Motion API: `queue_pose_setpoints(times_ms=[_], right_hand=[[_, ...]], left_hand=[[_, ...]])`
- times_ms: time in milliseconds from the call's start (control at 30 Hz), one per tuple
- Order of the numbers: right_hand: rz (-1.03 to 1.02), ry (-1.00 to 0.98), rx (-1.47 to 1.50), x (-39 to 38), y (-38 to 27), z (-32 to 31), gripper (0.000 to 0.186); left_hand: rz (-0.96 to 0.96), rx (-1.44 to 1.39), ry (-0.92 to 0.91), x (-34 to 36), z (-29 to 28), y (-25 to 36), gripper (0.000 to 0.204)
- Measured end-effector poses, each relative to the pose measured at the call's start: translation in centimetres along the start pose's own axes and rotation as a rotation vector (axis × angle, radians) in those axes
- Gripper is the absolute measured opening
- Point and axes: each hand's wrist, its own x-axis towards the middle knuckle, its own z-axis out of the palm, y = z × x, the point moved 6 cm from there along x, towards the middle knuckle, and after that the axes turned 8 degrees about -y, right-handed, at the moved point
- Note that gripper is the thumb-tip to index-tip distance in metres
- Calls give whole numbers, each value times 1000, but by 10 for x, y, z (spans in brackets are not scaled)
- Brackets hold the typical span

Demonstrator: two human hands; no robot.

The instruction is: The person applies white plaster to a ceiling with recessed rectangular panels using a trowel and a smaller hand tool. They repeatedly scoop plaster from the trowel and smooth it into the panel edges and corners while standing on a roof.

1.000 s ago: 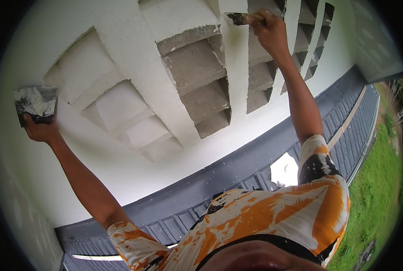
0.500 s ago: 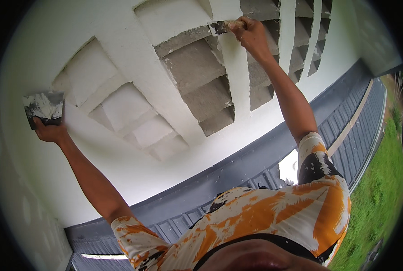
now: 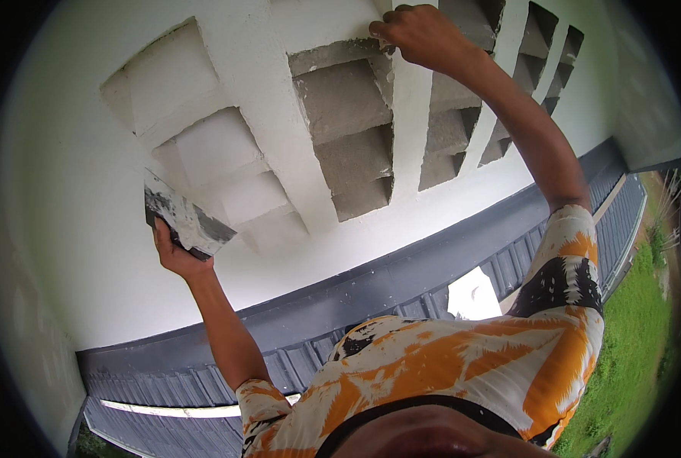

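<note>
My left hand point(image 3: 176, 252) grips a wide dark plate point(image 3: 186, 217) smeared with white filler, held tilted at the lower left of the recessed wall pattern. My right hand point(image 3: 424, 38) is raised at the top, beside the rough upper edge of a grey recess point(image 3: 344, 99). Its fingers are curled round a small putty knife, mostly hidden behind the hand. The white wall point(image 3: 256, 84) around them has columns of stepped recesses, white-coated on the left point(image 3: 203, 145) and bare grey on the right.
Below the wall runs dark flashing point(image 3: 355, 282) with a ribbed grey roof point(image 3: 149, 385) and a white sheet or scrap point(image 3: 470, 294) on it. Side walls rise at far left point(image 3: 35, 320) and upper right. Green grass point(image 3: 634, 336) lies beyond the roof edge at right.
My left hand has moved right and down, tilting the plate. My right hand has turned more sideways, hiding most of the knife. The view has shifted slightly.
</note>
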Motion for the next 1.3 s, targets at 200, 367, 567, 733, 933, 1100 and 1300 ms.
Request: queue_pose_setpoints(times_ms=[200,367,567,733,933,1100,1300], right_hand=[[-124,21,83,30,-26,-55,13],[430,319,926,-42,21,-72,13],[922,389,1501,-83,-15,60,13],[1112,578,1163,-100,5,83,16],[1010,497,1301,-108,17,30,19],[707,249,1156,-59,43,7,18],[628,68,844,-27,52,10,24]], left_hand=[[-165,40,248,-124,-76,-59,39],[-237,25,454,-224,-145,-43,38],[-323,-61,550,-279,-155,-57,38],[-387,-49,485,-256,-129,-63,37],[-391,-34,407,-238,-107,-49,36],[-450,-76,335,-226,-103,-62,37],[-490,-101,371,-234,-85,-81,36]])
